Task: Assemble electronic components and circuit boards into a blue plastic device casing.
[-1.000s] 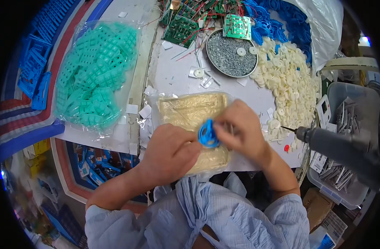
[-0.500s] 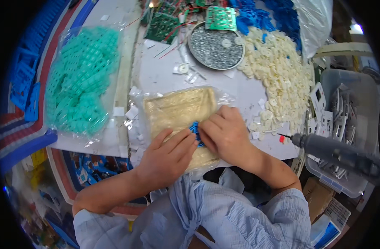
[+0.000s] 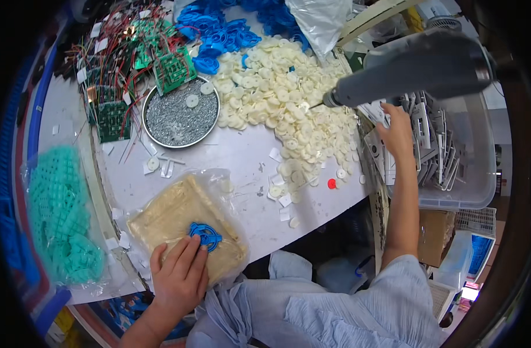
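Observation:
A blue plastic ring-shaped part [image 3: 205,235] lies on a tan pad wrapped in clear plastic [image 3: 178,211]. My left hand [image 3: 181,275] rests flat on the pad, fingers stretched out, its fingertips touching the near edge of the blue part. Over at the right edge of the table, my right hand [image 3: 398,130] has its thumb and fingers on a white plastic panel [image 3: 373,113]. More white panels [image 3: 431,130] are heaped close beside it, in a clear bin [image 3: 480,168]. A grey electric screwdriver [image 3: 410,72] hangs just above that hand.
Cream plastic discs [image 3: 294,101] spread over the table's right half, with blue parts [image 3: 225,35] behind. A round dish of small screws [image 3: 181,119] stands near green circuit boards [image 3: 175,69] and wires. Bagged teal parts [image 3: 62,214] lie left; a red disc [image 3: 331,183] sits near the front edge.
My right hand has left the blue part and moved right to the white panels. The left hand stays on the pad. The whole view has swung to the right.

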The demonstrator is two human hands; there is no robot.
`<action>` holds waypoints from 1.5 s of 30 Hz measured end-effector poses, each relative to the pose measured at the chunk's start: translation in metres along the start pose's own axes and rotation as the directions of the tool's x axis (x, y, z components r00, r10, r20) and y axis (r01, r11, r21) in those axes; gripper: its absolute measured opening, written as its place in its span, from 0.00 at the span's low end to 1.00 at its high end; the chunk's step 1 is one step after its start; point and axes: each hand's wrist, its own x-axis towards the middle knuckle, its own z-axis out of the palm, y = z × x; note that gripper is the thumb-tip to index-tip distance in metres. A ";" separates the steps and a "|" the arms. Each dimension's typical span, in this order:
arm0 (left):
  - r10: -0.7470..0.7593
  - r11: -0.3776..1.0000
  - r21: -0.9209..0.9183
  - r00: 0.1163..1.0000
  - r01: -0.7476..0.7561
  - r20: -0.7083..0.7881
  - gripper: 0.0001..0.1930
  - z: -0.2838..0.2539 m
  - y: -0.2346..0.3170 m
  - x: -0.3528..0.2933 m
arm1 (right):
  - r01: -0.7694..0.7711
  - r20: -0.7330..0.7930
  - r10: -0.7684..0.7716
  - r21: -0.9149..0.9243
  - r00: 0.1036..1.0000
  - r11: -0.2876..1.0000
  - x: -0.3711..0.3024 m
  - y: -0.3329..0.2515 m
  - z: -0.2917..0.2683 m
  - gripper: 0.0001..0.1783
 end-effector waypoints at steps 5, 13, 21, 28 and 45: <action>-0.005 1.000 -0.012 1.000 0.005 -0.015 0.17 -0.002 -0.003 0.002 | -0.326 0.141 0.295 0.357 0.945 0.875 0.053 0.054 0.065 0.34; 0.004 0.981 -0.190 0.981 -0.041 -0.195 0.25 -0.023 -0.022 -0.005 | -0.353 0.233 0.342 0.006 0.910 0.936 0.089 0.291 0.144 0.33; -0.497 0.676 0.115 0.565 0.728 -0.658 0.17 -0.216 -0.207 -0.053 | -0.403 0.175 0.393 0.027 0.903 0.915 0.088 0.247 0.143 0.32; -0.604 -0.263 -0.204 -0.326 0.943 -0.728 0.42 -0.222 -0.362 -0.091 | -0.398 -0.007 0.407 0.193 0.913 0.897 0.059 0.230 0.095 0.31; -0.668 -0.277 -0.248 -0.371 0.928 -0.645 0.59 -0.241 -0.397 -0.090 | -0.290 -0.181 0.516 0.653 0.837 0.700 -0.029 0.191 -0.006 0.31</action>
